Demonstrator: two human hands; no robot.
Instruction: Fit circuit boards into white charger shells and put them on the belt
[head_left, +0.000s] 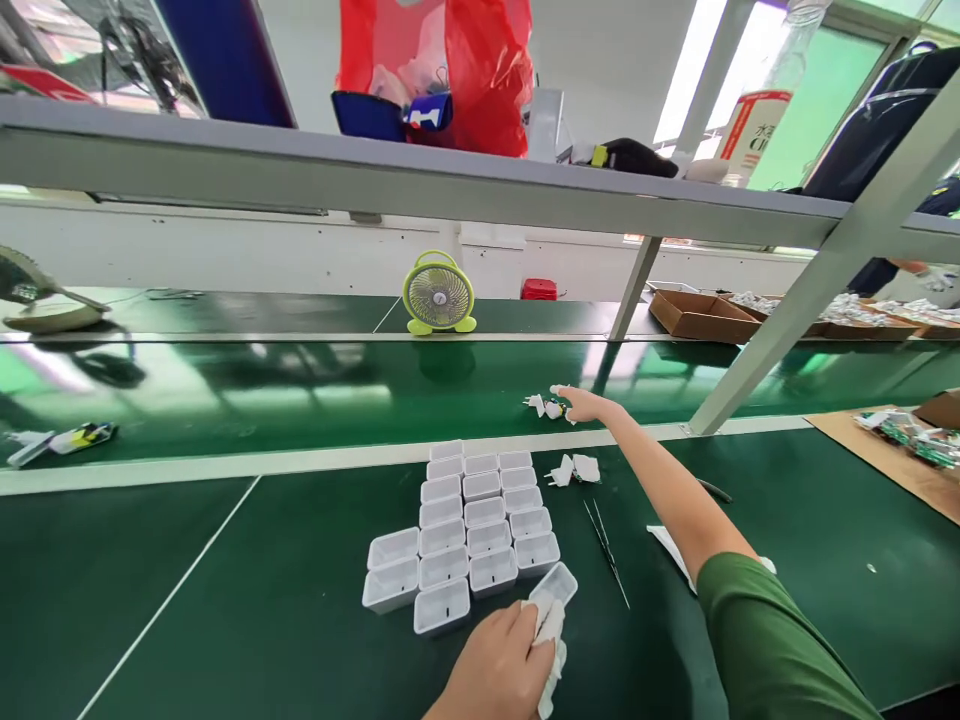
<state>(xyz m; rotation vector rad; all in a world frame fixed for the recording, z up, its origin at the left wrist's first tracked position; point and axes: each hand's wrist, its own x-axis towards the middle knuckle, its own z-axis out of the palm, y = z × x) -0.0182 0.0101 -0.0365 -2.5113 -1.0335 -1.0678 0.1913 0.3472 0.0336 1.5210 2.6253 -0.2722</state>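
My left hand (504, 655), low in the middle, is closed around a crumpled white cloth (551, 640). A small open white plastic box (556, 583) sticks out past its fingers and appears held with the cloth. My right hand (583, 403) reaches far over the green belt, fingers stretched out, with white coverings on the tips. Just beside its fingers lies a white plug-like part with a small circuit board (546, 406); whether they touch is unclear. A similar white part (574, 470) rests nearer me. Rows of white plastic boxes (442, 538) stand left of my right arm.
Tweezers (607, 555) lie right of the boxes. A shelf (450, 165) crosses above, its slanted post (787, 320) on the right. Beyond the belt (300, 390) stands a green fan (439, 293). Cardboard trays (701, 315) and a board with circuit boards (911, 435) are at right.
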